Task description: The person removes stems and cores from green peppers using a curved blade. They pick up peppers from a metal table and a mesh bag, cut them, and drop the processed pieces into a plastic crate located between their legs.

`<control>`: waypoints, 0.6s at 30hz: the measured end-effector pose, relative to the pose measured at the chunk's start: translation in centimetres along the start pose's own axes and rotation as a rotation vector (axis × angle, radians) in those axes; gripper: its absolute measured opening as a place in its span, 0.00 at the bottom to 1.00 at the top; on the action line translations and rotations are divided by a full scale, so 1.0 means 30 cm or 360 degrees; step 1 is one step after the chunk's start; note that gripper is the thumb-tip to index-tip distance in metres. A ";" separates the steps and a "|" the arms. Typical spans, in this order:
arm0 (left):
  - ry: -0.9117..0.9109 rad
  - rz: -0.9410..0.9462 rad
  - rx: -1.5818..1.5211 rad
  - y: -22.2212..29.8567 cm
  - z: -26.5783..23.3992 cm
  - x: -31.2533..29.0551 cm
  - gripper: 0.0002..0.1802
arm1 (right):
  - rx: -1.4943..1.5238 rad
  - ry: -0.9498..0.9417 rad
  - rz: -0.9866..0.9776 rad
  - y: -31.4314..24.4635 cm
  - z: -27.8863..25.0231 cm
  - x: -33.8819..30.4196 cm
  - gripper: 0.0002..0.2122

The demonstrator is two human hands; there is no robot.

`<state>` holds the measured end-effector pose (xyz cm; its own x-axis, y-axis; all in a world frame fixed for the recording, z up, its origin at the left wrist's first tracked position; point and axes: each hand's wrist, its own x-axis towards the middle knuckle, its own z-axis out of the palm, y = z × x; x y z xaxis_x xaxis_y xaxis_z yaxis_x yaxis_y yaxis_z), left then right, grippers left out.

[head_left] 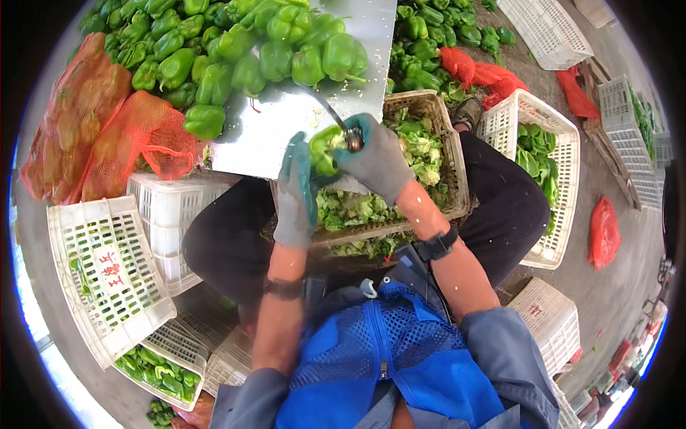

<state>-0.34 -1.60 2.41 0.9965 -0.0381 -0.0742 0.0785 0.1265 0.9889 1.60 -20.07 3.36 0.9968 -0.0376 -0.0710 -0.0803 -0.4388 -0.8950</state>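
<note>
My gloved left hand supports a green bell pepper from its left side, over the crate between my knees. Its pale cut part faces my right hand. In my gloved right hand is a knife, its thin metal blade pointing up and left, away from the pepper. A brownish round end of it shows at the fingers, which are closed against the pepper's right side. Just beyond, whole green bell peppers are heaped on a shiny metal tabletop, with small pale seeds scattered about.
Between my legs a dirty beige crate holds pepper cores and trimmings. A white crate at right contains green peppers. Red mesh sacks and white crates crowd the left. More peppers lie beyond the table.
</note>
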 end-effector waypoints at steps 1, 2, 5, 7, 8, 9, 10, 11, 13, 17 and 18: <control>-0.0025 -0.0136 -0.0080 -0.003 0.000 -0.007 0.26 | 0.0049 -0.0132 0.0069 -0.014 -0.011 -0.028 0.23; -0.0064 -0.0273 -0.0161 0.004 0.012 -0.014 0.25 | 0.0047 -0.0135 0.0066 -0.013 -0.008 -0.056 0.23; -0.0048 -0.0013 0.0277 0.003 0.058 -0.085 0.20 | -0.0144 -0.0110 -0.0258 0.005 -0.006 -0.112 0.20; -0.0066 0.0163 0.0373 -0.016 0.068 -0.125 0.21 | -0.0309 -0.0044 -0.0367 0.058 0.030 -0.131 0.20; -0.0063 0.0250 0.0425 -0.016 0.076 -0.146 0.21 | -0.0471 0.0006 -0.0476 0.063 0.038 -0.140 0.20; 0.0065 -0.0016 0.0295 -0.017 0.087 -0.155 0.24 | -0.0427 0.0002 -0.0457 0.069 0.041 -0.151 0.20; 0.0191 -0.0282 0.0164 -0.017 0.096 -0.165 0.27 | -0.0429 0.0006 -0.0460 0.079 0.032 -0.164 0.20; 0.0136 -0.0252 0.0097 0.028 0.122 -0.179 0.28 | -0.0271 -0.0028 -0.0336 0.061 0.003 -0.179 0.21; 0.0025 -0.0342 -0.0018 0.067 0.112 -0.199 0.28 | -0.0007 -0.0007 -0.0161 0.016 -0.041 -0.209 0.21; -0.0253 -0.0007 0.0199 0.063 0.098 -0.234 0.26 | 0.0290 -0.0002 0.0005 0.004 -0.058 -0.278 0.20; -0.0271 -0.0397 -0.0226 0.079 0.102 -0.239 0.27 | 0.0628 -0.0011 0.0187 0.007 -0.063 -0.298 0.19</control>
<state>-7.38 -4.05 5.66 0.9281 -0.2488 -0.2771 0.3343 0.2289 0.9143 -7.34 -21.54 4.63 0.9809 -0.0605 -0.1847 -0.1880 -0.0538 -0.9807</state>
